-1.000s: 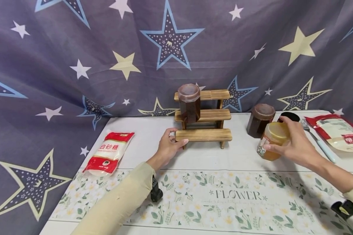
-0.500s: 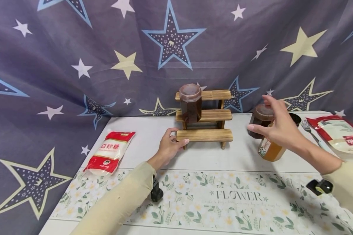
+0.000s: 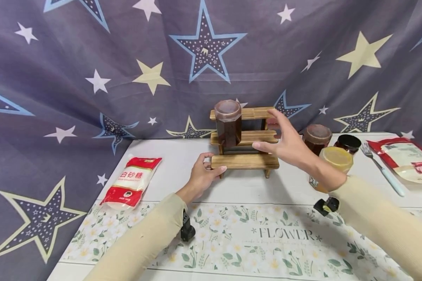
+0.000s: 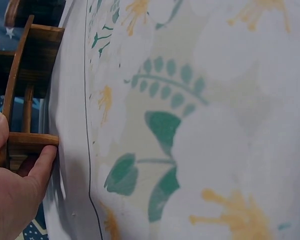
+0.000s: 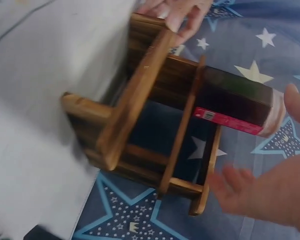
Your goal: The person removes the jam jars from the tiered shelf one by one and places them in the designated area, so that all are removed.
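Observation:
A three-step wooden display stand (image 3: 244, 161) stands at the back of the table. My left hand (image 3: 201, 174) pinches the left end of its lowest step, thumb at the front edge; the left wrist view shows that left hand (image 4: 15, 192) around the wood. On the middle step, toward the left, rests an upright dark jar (image 3: 228, 127) with a frosted lid; in the right wrist view this jar (image 5: 235, 97) shows a pink label. My right hand (image 3: 288, 142) holds nothing and reaches over the stand's right end, fingers and thumb spread apart, thumb pointing at the jar.
Right of the stand are another dark jar (image 3: 317, 136), a honey-coloured jar (image 3: 337, 158) partly behind the right forearm, and a black-lidded jar (image 3: 349, 143). Farther right lie a fork (image 3: 385, 171) and a red-and-white bag (image 3: 408, 158). A sugar bag (image 3: 131, 181) lies left.
My right hand has let go of the honey-coloured jar and moved left to the stand. That jar stays where it was on the table. The left hand keeps its grip.

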Demonstrator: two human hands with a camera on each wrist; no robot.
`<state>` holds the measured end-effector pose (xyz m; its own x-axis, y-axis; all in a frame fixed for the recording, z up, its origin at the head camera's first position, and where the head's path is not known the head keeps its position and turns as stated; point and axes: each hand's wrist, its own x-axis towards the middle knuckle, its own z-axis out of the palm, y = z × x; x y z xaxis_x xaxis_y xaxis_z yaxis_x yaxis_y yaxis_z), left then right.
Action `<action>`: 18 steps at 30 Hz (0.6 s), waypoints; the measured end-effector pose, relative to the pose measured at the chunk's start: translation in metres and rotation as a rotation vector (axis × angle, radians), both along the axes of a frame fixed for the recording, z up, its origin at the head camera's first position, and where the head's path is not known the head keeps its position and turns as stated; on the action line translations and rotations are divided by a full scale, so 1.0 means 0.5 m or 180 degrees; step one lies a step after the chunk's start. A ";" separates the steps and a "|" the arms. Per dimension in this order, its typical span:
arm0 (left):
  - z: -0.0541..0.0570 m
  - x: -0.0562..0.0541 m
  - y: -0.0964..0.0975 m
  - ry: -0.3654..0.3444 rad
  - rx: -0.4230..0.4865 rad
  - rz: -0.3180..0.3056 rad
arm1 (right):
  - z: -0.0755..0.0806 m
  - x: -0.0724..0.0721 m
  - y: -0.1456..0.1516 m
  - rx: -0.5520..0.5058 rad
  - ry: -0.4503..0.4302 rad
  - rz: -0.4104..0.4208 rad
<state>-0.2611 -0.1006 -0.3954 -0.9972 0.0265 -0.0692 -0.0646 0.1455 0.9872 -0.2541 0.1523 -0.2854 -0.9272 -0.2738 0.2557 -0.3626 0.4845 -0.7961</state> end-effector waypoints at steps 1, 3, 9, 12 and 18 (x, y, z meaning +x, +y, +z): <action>0.000 0.000 0.000 -0.0008 0.0009 0.0003 | 0.003 -0.005 -0.006 -0.0042 -0.0035 0.0065; 0.001 0.000 0.000 -0.0007 0.0007 0.0015 | 0.008 -0.016 -0.020 -0.0104 -0.0088 0.0138; 0.002 0.000 -0.001 -0.0042 0.0015 0.0039 | 0.025 -0.046 -0.074 -0.0245 -0.0112 0.0106; 0.002 0.001 -0.001 -0.0069 0.0028 0.0023 | 0.029 -0.060 -0.101 -0.0301 -0.0063 0.0091; 0.003 0.000 0.001 -0.0064 0.0043 -0.0006 | 0.030 -0.083 -0.143 -0.0334 0.0052 0.0048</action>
